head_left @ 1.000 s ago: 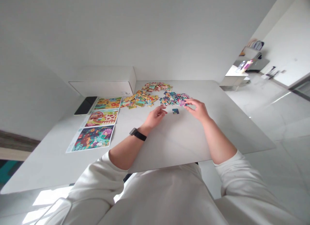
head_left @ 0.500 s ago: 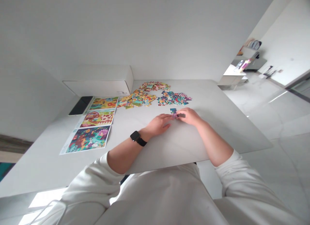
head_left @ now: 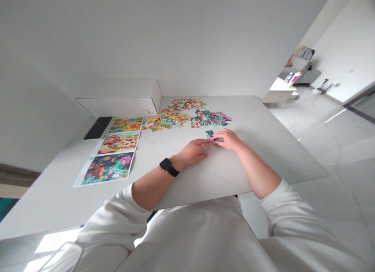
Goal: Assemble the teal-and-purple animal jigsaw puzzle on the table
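Hand, right [head_left: 229, 140]: thumb and fingertips drawn together on the right edge of the purple piece [head_left: 210, 139], grasping it.
Hand, left [head_left: 193, 151]: fingers outstretched, tips at the piece's left edge, gripping nothing; black watch [head_left: 166, 165] on the wrist.
Puzzle join: purple piece on the table [head_left: 187, 188], against the near side of a dark blue piece [head_left: 209, 133]; cannot tell whether they interlock.
Piles: dark multicoloured pile [head_left: 209, 119] just beyond, yellow pile [head_left: 166, 120] leftward, reddish pile [head_left: 188, 104] farthest back.
Left side: three picture sheets [head_left: 118, 142], black-screened device [head_left: 98, 127], white box [head_left: 115, 107] behind.
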Action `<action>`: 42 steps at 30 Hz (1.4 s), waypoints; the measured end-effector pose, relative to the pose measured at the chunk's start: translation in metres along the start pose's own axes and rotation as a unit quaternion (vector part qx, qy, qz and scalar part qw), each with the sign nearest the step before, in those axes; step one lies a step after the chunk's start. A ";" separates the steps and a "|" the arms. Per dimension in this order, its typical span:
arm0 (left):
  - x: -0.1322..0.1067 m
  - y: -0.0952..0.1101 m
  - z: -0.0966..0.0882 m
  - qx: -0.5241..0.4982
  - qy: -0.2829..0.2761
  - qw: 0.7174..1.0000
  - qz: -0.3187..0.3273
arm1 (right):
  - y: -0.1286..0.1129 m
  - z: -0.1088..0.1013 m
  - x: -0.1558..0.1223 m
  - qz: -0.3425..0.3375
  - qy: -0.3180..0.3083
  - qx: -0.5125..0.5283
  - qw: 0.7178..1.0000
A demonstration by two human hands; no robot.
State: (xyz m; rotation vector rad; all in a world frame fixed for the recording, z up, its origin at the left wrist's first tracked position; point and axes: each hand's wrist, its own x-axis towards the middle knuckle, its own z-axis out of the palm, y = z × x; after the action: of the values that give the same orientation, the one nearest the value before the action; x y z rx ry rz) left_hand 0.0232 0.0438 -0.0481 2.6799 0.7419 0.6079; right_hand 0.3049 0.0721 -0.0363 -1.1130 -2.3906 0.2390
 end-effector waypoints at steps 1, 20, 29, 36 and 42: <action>0.000 -0.001 0.000 0.002 0.000 1.000 0.003 | 0.001 0.000 0.000 -0.001 0.000 -0.002 1.000; 0.001 -0.008 0.006 0.005 0.013 1.000 0.020 | -0.001 0.010 0.002 -0.026 -0.013 0.009 1.000; 0.000 -0.009 0.007 0.013 0.009 1.000 0.018 | -0.003 0.011 0.004 0.007 -0.027 -0.006 1.000; 0.001 -0.013 0.009 0.011 0.003 1.000 0.017 | -0.005 0.011 0.004 0.018 -0.026 -0.017 0.999; -0.001 -0.012 0.010 0.008 -0.008 1.000 0.014 | -0.002 0.010 0.004 0.010 -0.016 -0.017 1.000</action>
State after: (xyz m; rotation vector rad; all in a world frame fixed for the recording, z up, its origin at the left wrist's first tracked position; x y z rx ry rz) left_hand 0.0221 0.0513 -0.0619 2.7102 0.7099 0.5883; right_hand 0.2968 0.0745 -0.0429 -1.1567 -2.4216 0.2254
